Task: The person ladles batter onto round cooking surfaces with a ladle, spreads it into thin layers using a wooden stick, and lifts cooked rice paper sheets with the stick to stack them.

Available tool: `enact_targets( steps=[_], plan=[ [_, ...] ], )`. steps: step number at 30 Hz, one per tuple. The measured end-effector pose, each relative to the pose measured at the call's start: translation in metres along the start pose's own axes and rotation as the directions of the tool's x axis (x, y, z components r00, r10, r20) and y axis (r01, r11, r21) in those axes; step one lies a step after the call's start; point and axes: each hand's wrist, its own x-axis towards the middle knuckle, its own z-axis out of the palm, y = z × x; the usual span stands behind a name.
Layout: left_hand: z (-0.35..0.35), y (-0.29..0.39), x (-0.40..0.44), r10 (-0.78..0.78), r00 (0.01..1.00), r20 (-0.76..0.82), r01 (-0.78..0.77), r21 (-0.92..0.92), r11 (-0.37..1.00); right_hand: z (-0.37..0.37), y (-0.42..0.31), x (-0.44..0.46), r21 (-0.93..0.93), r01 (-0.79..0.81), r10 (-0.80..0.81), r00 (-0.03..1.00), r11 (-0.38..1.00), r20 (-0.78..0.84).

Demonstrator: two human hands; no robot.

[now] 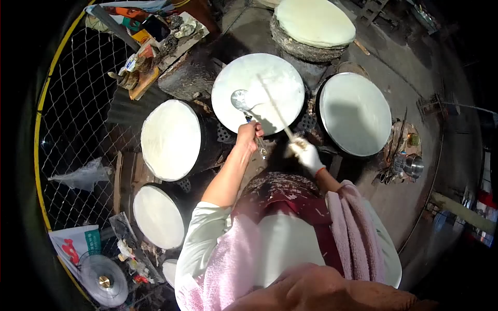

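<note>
Okay, our left hand clamps a ladle, our gloved right hand a stick, both tools over the white-covered centre pan; narrow gap to the right pan.

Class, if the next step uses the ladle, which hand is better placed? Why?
Probably the left hand: it grips the ladle over the central white disc; the right hand holds a stick.
</note>
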Motion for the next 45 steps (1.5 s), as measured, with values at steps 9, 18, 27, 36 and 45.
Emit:
enact_targets(
  steps=[9,18,27,36,45],
  plan=[
    [-0.067,-0.001,-0.056,0.146,0.602,0.785,0.369,-0.436,0.821,-0.025,-0.087,-0.016,0.151,-0.028,0.017,0.997,0.988,0.072],
    [-0.045,-0.024,-0.169,0.257,0.904,0.343,-0.021,-0.563,0.826,-0.067,-0.062,0.062,-0.361,0.255,-0.261,0.965,0.897,0.031],
    [-0.142,-0.095,-0.264,0.31,0.95,-0.043,-0.276,-0.584,0.763,-0.038,-0.037,0.022,-0.459,0.343,-0.28,0.939,0.82,0.2],
    [-0.241,-0.15,-0.354,0.477,0.835,-0.274,-0.544,-0.536,0.645,0.076,-0.009,-0.02,-0.2,0.316,-0.223,0.896,0.927,0.383],
    [-0.301,-0.181,-0.401,0.514,0.735,-0.442,-0.678,-0.499,0.54,0.285,-0.008,-0.04,-0.581,0.761,-0.144,0.635,0.29,0.759]
  ],
)
